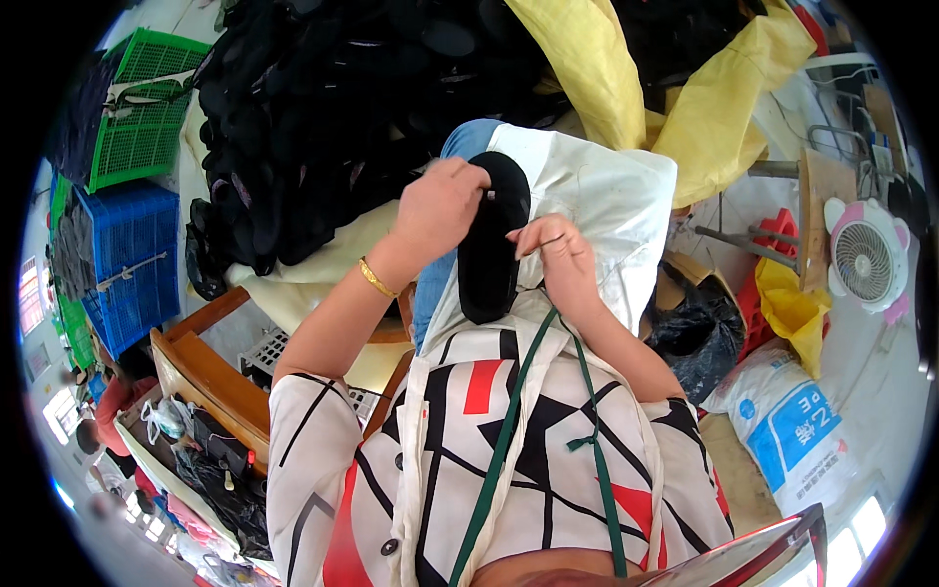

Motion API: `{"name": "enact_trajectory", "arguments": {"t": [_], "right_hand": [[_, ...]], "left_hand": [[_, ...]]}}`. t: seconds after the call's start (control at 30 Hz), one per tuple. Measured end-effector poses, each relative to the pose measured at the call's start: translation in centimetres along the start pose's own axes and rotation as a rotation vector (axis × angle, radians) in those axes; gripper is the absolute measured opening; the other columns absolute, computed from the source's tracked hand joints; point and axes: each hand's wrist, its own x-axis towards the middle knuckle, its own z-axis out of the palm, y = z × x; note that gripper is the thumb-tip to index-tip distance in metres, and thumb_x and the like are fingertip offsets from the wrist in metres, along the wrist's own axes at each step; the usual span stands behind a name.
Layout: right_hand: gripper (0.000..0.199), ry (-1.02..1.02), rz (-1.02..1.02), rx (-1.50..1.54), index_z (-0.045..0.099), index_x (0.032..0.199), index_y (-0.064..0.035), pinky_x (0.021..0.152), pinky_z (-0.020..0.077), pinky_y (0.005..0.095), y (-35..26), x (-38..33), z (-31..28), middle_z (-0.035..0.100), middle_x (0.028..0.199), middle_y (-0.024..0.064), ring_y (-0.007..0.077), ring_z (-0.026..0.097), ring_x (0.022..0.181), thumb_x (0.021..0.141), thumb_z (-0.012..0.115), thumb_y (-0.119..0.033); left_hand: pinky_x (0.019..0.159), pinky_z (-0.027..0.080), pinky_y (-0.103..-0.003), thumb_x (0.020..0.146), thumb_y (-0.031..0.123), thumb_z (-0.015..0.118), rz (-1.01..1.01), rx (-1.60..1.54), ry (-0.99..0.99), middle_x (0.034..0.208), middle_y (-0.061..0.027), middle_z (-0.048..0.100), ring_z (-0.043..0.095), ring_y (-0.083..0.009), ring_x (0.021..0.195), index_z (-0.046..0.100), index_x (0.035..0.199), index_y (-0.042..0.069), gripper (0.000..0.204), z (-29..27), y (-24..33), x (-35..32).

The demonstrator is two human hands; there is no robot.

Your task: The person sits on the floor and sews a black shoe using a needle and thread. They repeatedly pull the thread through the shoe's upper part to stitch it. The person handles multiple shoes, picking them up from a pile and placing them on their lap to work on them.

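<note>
A black cloth shoe (497, 245), long and flat with a dark opening, lies lengthwise over my lap on a white apron (611, 196). My left hand (437, 213) is closed on its far left edge, fingertips bent over the rim near the far end. At the shoe's right edge, about halfway along, my right hand (559, 256) is closed in a pinch. A thin dark line shows at those fingers, too small to name. Beyond my knees spreads a large heap of similar black shoes (323, 127).
Yellow sacking (606, 68) borders the heap on the right. Green (147, 112) and blue (132, 259) plastic crates stand at the left, above a wooden chair (210, 377). On the right are a white fan (869, 256), a black plastic bag (696, 328) and a white-blue sack (787, 426).
</note>
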Motion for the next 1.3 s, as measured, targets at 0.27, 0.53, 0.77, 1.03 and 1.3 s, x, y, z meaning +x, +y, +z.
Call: {"name": "enact_trajectory", "arguments": {"t": [0.27,0.53,0.77,1.03,1.3], "right_hand": [[0.024,-0.699,-0.254,-0.764,0.061,0.107,-0.0056,0.078,0.0519,0.0414,-3.1,-2.3,1.8,0.061,0.094,0.0146,0.0327,0.06,0.092,0.083,0.064,-0.007],[0.014,-0.082,0.198,-0.291,0.062,0.106,-0.0041,0.07,0.0538,0.0273,-3.5,-2.2,-0.6,0.068,0.087,0.0087,0.0161,0.067,0.076,0.096,0.063,-0.014],[0.019,0.015,0.488,-0.164,0.06,0.1,-0.003,0.051,0.0479,0.0238,0.2,1.4,-1.8,0.063,0.065,0.0022,0.0074,0.06,0.056,0.099,0.058,-0.021],[0.014,-0.03,0.378,-0.422,0.06,0.093,-0.001,0.057,0.052,0.0352,1.9,3.3,-1.1,0.065,0.065,0.0133,0.021,0.067,0.058,0.093,0.055,-0.014],[0.012,-0.039,0.335,-0.525,0.062,0.09,-0.0021,0.062,0.053,0.0391,2.3,3.4,-1.0,0.066,0.069,0.0165,0.0283,0.067,0.062,0.09,0.056,-0.013]], "left_hand": [[0.065,0.054,-0.039,0.079,0.05,0.074,-0.113,0.193,-0.323,0.088,-0.0156,0.063,0.067,-0.0326,0.078,0.055,0.095,0.0,0.055,-0.1,2.7,1.8],[0.06,0.053,-0.044,0.085,0.036,0.067,-0.178,0.329,-0.123,0.08,-0.0166,0.068,0.067,-0.0374,0.07,0.058,0.09,0.002,0.035,2.8,2.5,2.8],[0.058,0.048,-0.034,0.081,0.021,0.072,-0.401,-0.186,-0.031,0.069,-0.0136,0.063,0.06,-0.0232,0.059,0.067,0.092,-0.003,0.027,2.1,-0.6,1.5],[0.051,0.043,-0.021,0.084,0.018,0.072,-0.616,-0.465,-0.033,0.067,0.0012,0.06,0.054,-0.0047,0.057,0.065,0.082,0.002,0.018,2.7,-1.6,0.7],[0.049,0.042,-0.02,0.085,0.018,0.072,-0.64,-0.51,-0.039,0.068,0.0014,0.062,0.056,-0.0047,0.057,0.065,0.081,0.003,0.018,2.6,-1.2,1.0]]}}
